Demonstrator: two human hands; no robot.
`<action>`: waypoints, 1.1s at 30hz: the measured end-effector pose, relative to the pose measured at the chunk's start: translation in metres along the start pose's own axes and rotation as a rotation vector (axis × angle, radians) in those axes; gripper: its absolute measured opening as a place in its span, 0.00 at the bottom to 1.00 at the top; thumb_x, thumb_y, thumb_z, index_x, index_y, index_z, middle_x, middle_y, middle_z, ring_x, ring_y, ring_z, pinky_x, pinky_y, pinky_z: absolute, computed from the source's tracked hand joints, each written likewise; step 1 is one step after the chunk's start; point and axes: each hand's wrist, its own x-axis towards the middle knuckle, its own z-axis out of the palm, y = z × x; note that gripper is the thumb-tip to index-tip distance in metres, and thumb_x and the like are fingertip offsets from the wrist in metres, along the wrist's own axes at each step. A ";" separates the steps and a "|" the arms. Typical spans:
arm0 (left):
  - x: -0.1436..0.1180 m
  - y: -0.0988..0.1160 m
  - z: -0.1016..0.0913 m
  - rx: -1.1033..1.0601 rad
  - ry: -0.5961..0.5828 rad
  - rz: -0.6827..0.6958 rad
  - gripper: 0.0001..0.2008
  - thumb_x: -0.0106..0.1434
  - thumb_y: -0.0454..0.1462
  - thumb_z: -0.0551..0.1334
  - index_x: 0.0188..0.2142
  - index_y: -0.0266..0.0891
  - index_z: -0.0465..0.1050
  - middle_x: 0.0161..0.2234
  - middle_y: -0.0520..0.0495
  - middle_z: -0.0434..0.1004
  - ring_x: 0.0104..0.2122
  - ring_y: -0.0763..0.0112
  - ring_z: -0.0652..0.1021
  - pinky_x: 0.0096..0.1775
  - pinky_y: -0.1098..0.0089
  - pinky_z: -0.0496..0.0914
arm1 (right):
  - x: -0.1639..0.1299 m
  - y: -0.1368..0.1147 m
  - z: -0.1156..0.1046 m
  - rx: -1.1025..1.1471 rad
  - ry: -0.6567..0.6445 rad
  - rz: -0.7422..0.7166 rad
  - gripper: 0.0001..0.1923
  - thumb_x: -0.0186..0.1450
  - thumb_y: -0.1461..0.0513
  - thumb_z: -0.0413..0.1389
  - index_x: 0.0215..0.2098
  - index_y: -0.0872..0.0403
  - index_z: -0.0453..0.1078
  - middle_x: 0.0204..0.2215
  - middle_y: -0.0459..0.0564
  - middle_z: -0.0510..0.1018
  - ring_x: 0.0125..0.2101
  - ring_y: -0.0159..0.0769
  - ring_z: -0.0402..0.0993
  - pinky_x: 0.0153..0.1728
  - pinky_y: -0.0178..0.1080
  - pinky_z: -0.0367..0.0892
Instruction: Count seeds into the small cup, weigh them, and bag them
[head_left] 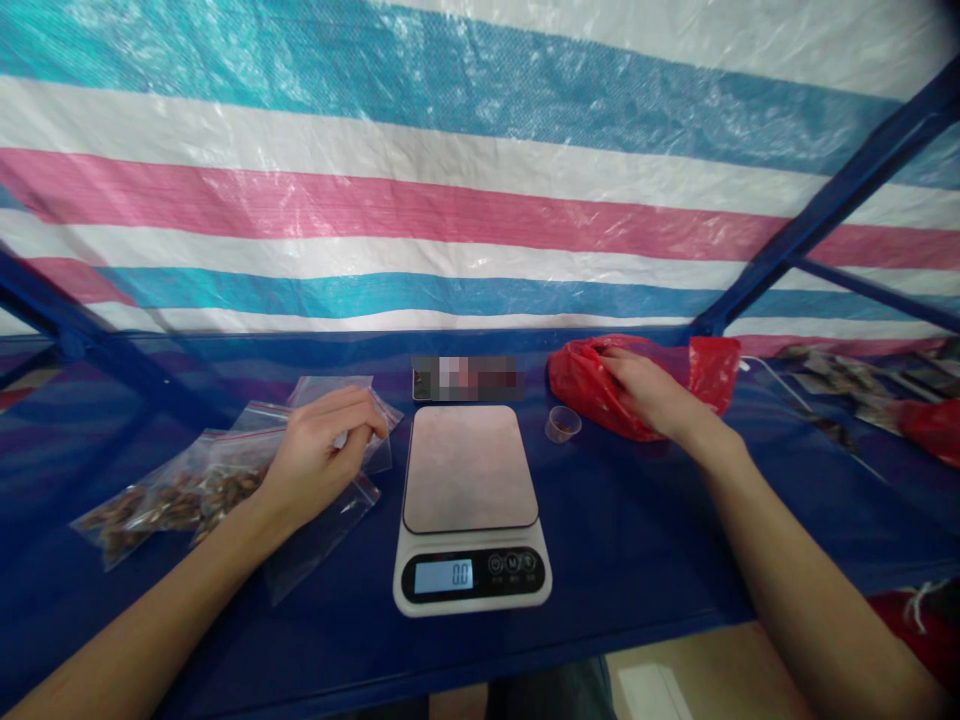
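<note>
Two bare hands are at work over a blue bench (pixel 615 540), one on each side of a scale (pixel 471 508). The left hand (pixel 319 455) rests on a heap of clear bags (pixel 330 480) lying left of the scale; its fingers (pixel 358 418) are curled together and pinch the edge of one empty bag near its zip strip. Further left, touching that heap, lie filled bags (pixel 161 500) holding brown pieces, spread flat on the bench.

The right hand (pixel 649 392) reaches back and to the right, into the mouth of a red bag (pixel 581 385) that lies crumpled at the far edge of the bench. Its fingertips are hidden inside the red plastic, so whether they are apart or closed on anything cannot be told. A small clear cup (pixel 562 424) stands upright just beside the red bag, between it and the scale's far right corner, touching neither hand.

The scale sits square in the middle, its plate bare, its display (pixel 444 575) reading 0.0. Behind it lies a dark flat object (pixel 465 380), blurred. A striped tarp (pixel 450 200) in blue, white and pink hangs behind the bench, with blue bars (pixel 832 200) slanting across at both sides. More red plastic (pixel 930 425) and scattered packets lie far right.
</note>
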 end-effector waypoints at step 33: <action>-0.002 -0.002 0.002 -0.006 -0.027 0.002 0.17 0.67 0.23 0.54 0.28 0.39 0.75 0.28 0.54 0.78 0.29 0.76 0.78 0.33 0.75 0.68 | 0.001 -0.023 -0.048 0.105 0.302 0.107 0.08 0.64 0.64 0.57 0.34 0.51 0.80 0.36 0.55 0.83 0.34 0.47 0.81 0.40 0.46 0.73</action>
